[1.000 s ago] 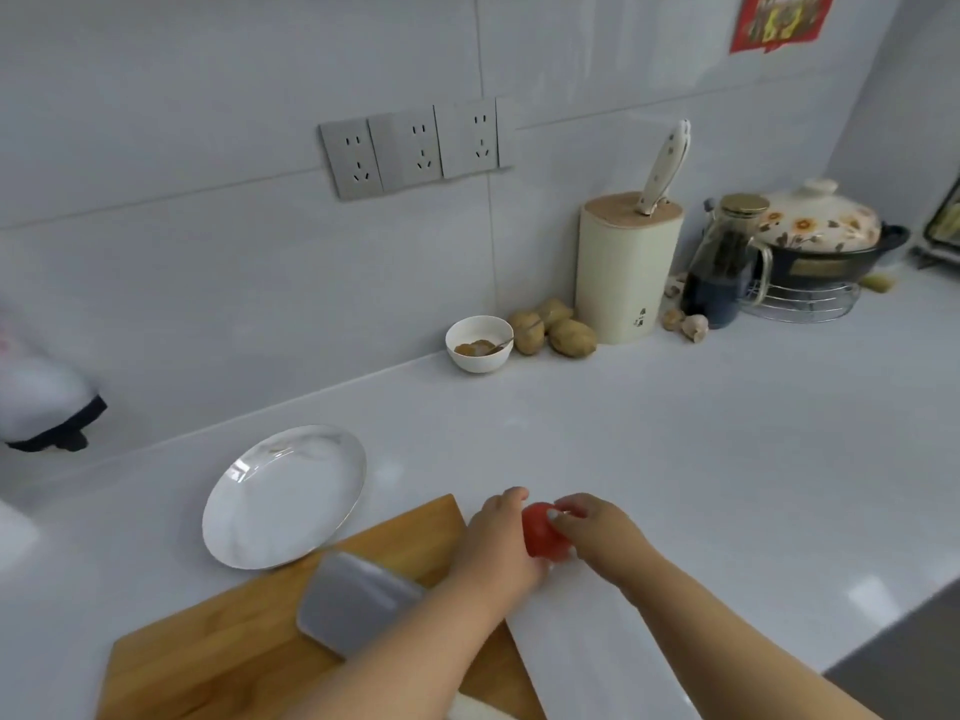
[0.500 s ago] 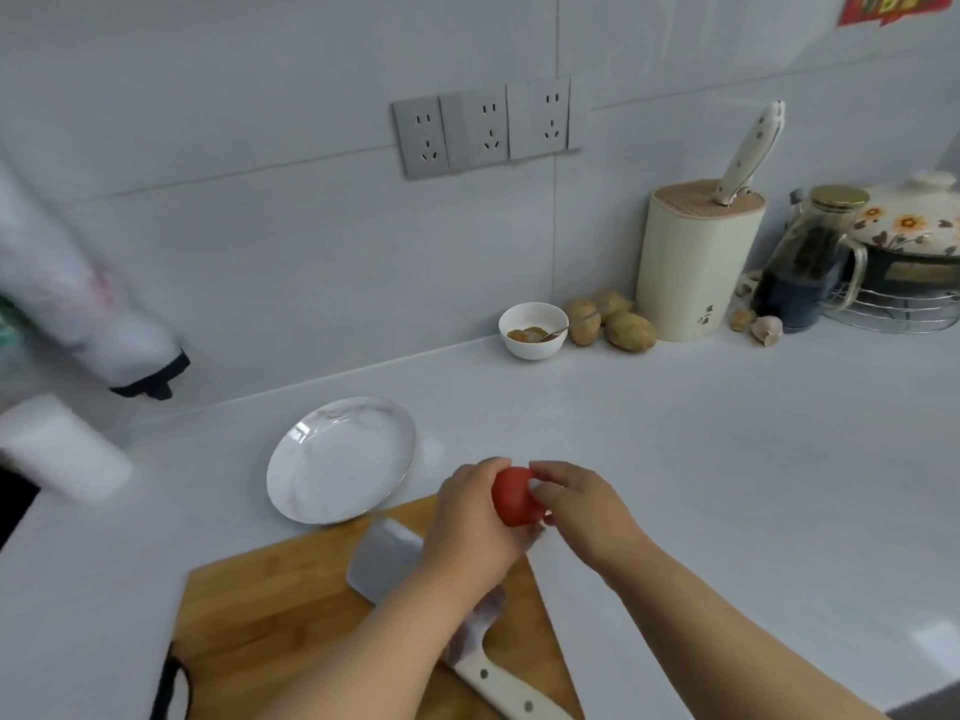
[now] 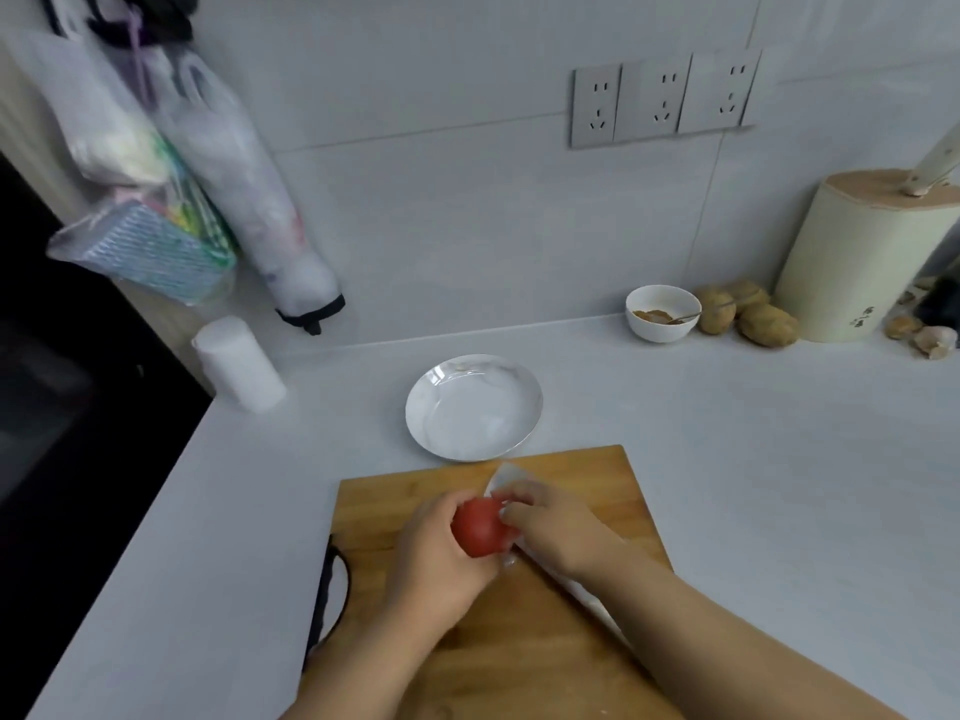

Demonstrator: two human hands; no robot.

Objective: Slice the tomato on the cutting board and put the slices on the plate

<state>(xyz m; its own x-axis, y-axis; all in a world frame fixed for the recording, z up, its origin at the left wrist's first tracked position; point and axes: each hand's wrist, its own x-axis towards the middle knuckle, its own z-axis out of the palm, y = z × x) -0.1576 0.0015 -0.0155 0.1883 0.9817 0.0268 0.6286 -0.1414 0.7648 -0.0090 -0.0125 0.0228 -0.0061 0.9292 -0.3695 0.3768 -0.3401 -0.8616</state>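
A wooden cutting board (image 3: 545, 605) lies at the near edge of your pale table (image 3: 753, 459). Over its middle your left hand (image 3: 441, 558) cups a whole red tomato (image 3: 480, 527) from the left, while your right hand (image 3: 558, 527) closes its fingertips (image 3: 511, 509) on the tomato's right side. A knife (image 3: 506, 478) lies on the board beneath your right hand, blade tip toward the far edge. Just past the board's far edge sits a white plate (image 3: 474, 407). Along the table's far edge, by the tiled wall, stand a small bowl (image 3: 662, 314), potatoes (image 3: 753, 317) and a knife block (image 3: 857, 257).
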